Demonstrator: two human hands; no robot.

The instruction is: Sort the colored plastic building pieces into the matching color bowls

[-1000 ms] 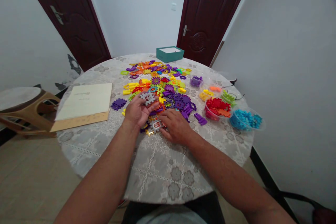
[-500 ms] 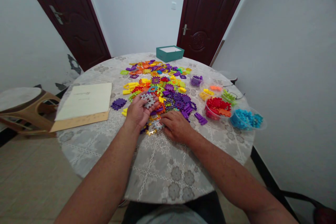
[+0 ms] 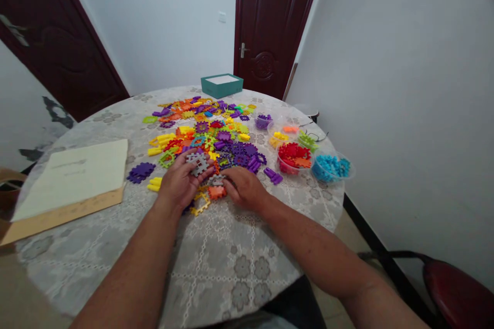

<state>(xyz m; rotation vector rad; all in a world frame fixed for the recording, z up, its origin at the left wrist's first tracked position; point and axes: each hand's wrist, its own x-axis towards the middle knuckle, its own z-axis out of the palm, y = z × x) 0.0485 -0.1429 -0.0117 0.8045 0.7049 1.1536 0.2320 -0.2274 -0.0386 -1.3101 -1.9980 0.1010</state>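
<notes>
My left hand (image 3: 178,180) is palm up near the front of a heap of plastic pieces, its thumb over a grey interlocking building piece (image 3: 198,163); whether several are stacked there I cannot tell. Close beside it, my right hand (image 3: 247,188) pinches another grey building piece (image 3: 216,180) low over the heap. Just below that piece lie an orange piece (image 3: 216,193) and a yellow frame-shaped piece (image 3: 201,204). Purple gear-edged pieces (image 3: 241,153) are piled beyond my right fingers.
To the right stand clear tubs of sorted pieces: a red-filled tub (image 3: 294,158), a blue-filled tub (image 3: 332,168) and smaller ones. A teal box (image 3: 222,86) sits at the back. On the left lie a paper sheet on cardboard (image 3: 73,175) and purple pieces (image 3: 141,172).
The camera view has swung to the right. My right hand has lifted the grey piece slightly from the pieces beneath, uncovering the orange one. My left hand keeps its grey piece.
</notes>
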